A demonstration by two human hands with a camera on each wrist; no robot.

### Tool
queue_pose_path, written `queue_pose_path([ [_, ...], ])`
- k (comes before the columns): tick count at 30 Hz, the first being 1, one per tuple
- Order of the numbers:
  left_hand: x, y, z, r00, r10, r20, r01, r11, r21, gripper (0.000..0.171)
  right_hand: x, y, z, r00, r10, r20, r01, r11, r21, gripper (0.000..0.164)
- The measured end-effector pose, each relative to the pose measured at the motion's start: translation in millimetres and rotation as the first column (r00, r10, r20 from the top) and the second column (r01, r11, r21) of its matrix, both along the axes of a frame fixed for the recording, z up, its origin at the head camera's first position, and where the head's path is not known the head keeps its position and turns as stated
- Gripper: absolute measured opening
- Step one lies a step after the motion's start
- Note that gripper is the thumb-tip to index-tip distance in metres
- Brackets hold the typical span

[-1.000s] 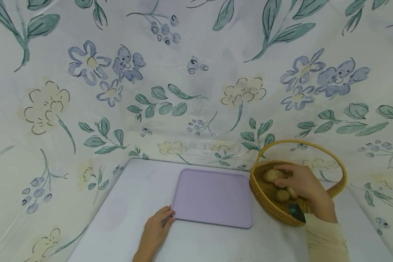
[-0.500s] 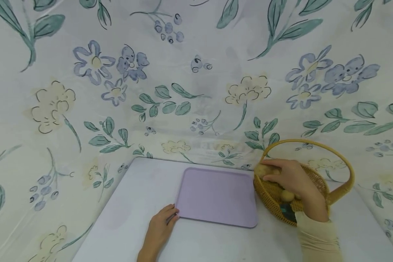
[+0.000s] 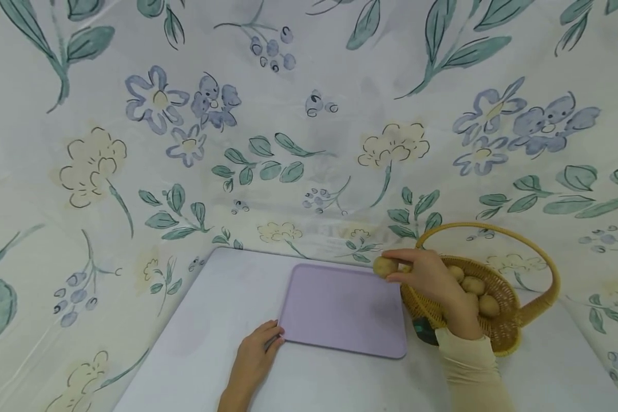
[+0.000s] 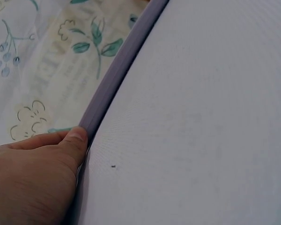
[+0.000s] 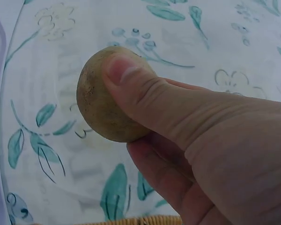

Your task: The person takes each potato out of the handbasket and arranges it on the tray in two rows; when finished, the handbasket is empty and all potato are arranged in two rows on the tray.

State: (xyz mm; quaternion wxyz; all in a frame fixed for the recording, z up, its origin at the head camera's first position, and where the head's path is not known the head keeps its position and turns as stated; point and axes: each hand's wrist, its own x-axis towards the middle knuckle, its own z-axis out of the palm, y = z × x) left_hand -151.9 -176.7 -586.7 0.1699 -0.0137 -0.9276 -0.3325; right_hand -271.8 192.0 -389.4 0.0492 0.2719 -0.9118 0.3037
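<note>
My right hand (image 3: 432, 277) pinches a round, light brown potato (image 3: 384, 267) between thumb and fingers, over the far right corner of the lilac tray (image 3: 340, 312). In the right wrist view the thumb lies across the potato (image 5: 96, 101), with the fingers behind it. Several more potatoes (image 3: 474, 285) lie in the yellow wicker basket (image 3: 515, 337), which is partly covered by the right forearm. My left hand (image 3: 254, 352) grips the tray's near left corner; in the left wrist view its thumb tip presses the lilac rim (image 4: 114, 77).
The basket's tall arched handle (image 3: 548, 286) rises on the right. A dark device (image 3: 424, 331) is worn at the right wrist. The white table (image 3: 201, 320) ends at the back against a floral-printed cloth (image 3: 309, 143).
My right hand has lifted a potato from the basket and carried it left, past the basket's rim to above the tray. The left hand stays at the tray's corner.
</note>
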Motion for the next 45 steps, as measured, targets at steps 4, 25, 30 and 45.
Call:
queue_pose_path([
  [4, -2.0, 0, 1.3, 1.0, 0.001, -0.028, -0.001, 1.0, -0.009, 0.02, -6.7, -14, -3.7, 0.999, 0.046, 0.001, -0.046, 0.999, -0.025, 0.05],
  [25, -2.8, 3, 0.9, 1.0, 0.004, 0.004, -0.004, 1.0, -0.015, 0.018, -20.9, -87, -49.9, 0.997, 0.075, 0.0, -0.074, 0.99, -0.121, 0.052],
  [30, -0.6, 2, 0.8, 1.0, 0.015, 0.005, -0.015, 1.0, -0.018, 0.017, -25.4, -106, -60.8, 0.997, 0.075, 0.005, -0.073, 0.986, -0.15, 0.051],
  [45, 0.1, 2, 0.2, 0.999, 0.001, -0.048, -0.001, 1.0, -0.01, 0.017, -35.6, -145, -85.1, 0.999, 0.033, 0.021, -0.028, 0.979, -0.201, 0.051],
])
